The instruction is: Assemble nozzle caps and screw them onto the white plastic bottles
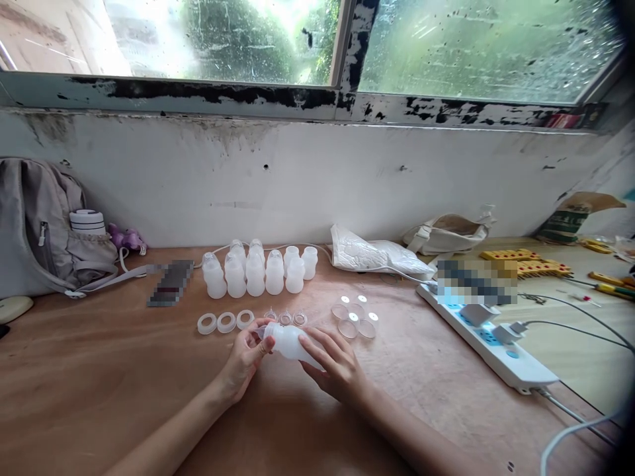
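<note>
Low over the table, my two hands hold a translucent white baby bottle (pixel 286 342) tilted on its side. My left hand (pixel 243 363) is closed round its neck end, where a clear nipple pokes out to the left between the fingers. My right hand (pixel 340 367) wraps the body near the base, hiding part of it. Just beyond lie several white collar rings (pixel 207 332) in a row, and clear nipples (pixel 285 318) beside them. Round clear covers (pixel 340 311) and small white discs (pixel 352 317) lie to the right.
Several bottles (pixel 255 274) stand in a group at the back, some topped with nipples. A phone (pixel 171 283) and a grey backpack (pixel 44 225) are left. A white power strip (pixel 489 340) with cables runs along the right; a white plastic package (pixel 372 254) lies against the wall.
</note>
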Demonstrator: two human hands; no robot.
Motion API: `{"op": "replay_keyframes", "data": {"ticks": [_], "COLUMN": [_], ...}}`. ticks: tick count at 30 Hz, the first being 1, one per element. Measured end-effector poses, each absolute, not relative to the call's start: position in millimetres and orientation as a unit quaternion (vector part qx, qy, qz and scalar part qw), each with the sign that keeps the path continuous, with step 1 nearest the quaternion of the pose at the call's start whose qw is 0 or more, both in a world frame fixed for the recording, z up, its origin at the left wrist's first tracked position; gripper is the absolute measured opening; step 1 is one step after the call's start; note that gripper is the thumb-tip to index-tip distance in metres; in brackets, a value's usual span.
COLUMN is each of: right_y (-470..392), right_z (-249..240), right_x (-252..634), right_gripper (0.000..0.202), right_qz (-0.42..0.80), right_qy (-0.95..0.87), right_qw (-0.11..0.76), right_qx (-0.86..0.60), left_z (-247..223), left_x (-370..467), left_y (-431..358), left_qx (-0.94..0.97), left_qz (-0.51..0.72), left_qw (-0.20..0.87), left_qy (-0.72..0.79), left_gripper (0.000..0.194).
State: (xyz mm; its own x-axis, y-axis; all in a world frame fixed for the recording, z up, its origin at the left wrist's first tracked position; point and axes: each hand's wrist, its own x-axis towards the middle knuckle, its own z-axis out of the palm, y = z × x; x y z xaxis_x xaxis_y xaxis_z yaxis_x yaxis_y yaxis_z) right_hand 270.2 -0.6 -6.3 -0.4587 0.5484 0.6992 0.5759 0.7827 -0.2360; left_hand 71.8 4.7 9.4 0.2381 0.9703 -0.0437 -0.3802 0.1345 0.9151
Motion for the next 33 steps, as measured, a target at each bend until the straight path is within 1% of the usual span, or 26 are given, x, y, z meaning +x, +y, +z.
{"op": "replay_keyframes", "data": {"ticks": [5,8,10,13,15,16,18,20,21,24,26,29,31,33], "right_y": [-2.8,-5.3,-7.0,-7.9,-7.0,-6.3,-5.1,-4.4,-4.3,-5.0,-6.1,-7.4,-7.0,-5.4], "right_z": [-2.9,4.1,10.4,17.2,17.6,16.8,14.5,12.6,12.2,12.6,13.5,15.1,15.9,16.3], "right_x": [268.9,267.8,266.8,263.9,261.1,259.6,257.3,256.2,256.1,256.7,257.0,257.0,257.5,258.7], "right_gripper": [0.040,0.039,0.040,0.033,0.033,0.035,0.039,0.041,0.041,0.036,0.032,0.032,0.032,0.033], "right_qz": [-0.007,0.071,0.188,0.450,0.633,0.702,0.784,0.812,0.816,0.793,0.754,0.706,0.682,0.647], "right_qy": [-0.849,-0.829,-0.795,-0.675,-0.559,-0.504,-0.424,-0.389,-0.385,-0.413,-0.446,-0.485,-0.507,-0.536], "right_qw": [0.418,0.445,0.449,0.413,0.369,0.350,0.326,0.314,0.311,0.313,0.333,0.351,0.347,0.343], "right_qx": [-0.323,-0.330,-0.362,-0.413,-0.387,-0.360,-0.315,-0.300,-0.298,-0.320,-0.349,-0.378,-0.396,-0.419], "left_z": [9.5,12.8,16.1,21.9,26.6,29.5,36.2,43.4,46.8,53.2,53.6,52.1,53.0,56.2], "left_x": [70.9,69.3,67.0,61.9,57.4,55.0,50.2,46.2,44.5,40.4,38.1,36.0,35.8,36.2], "left_y": [5.2,5.3,6.9,11.4,14.7,15.9,17.7,18.5,18.8,20.2,21.8,23.4,22.9,21.5], "left_qx": [0.470,0.514,0.553,0.607,0.633,0.646,0.675,0.701,0.708,0.700,0.689,0.695,0.707,0.714], "left_qz": [0.499,0.495,0.485,0.450,0.422,0.410,0.385,0.356,0.344,0.322,0.320,0.295,0.268,0.262], "left_qw": [0.634,0.601,0.580,0.579,0.586,0.583,0.563,0.544,0.543,0.569,0.569,0.530,0.509,0.508], "left_qy": [0.358,0.359,0.349,0.306,0.278,0.273,0.281,0.292,0.293,0.287,0.314,0.386,0.411,0.404], "left_gripper": [0.034,0.034,0.035,0.039,0.040,0.039,0.035,0.033,0.036,0.054,0.058,0.042,0.031,0.028]}}
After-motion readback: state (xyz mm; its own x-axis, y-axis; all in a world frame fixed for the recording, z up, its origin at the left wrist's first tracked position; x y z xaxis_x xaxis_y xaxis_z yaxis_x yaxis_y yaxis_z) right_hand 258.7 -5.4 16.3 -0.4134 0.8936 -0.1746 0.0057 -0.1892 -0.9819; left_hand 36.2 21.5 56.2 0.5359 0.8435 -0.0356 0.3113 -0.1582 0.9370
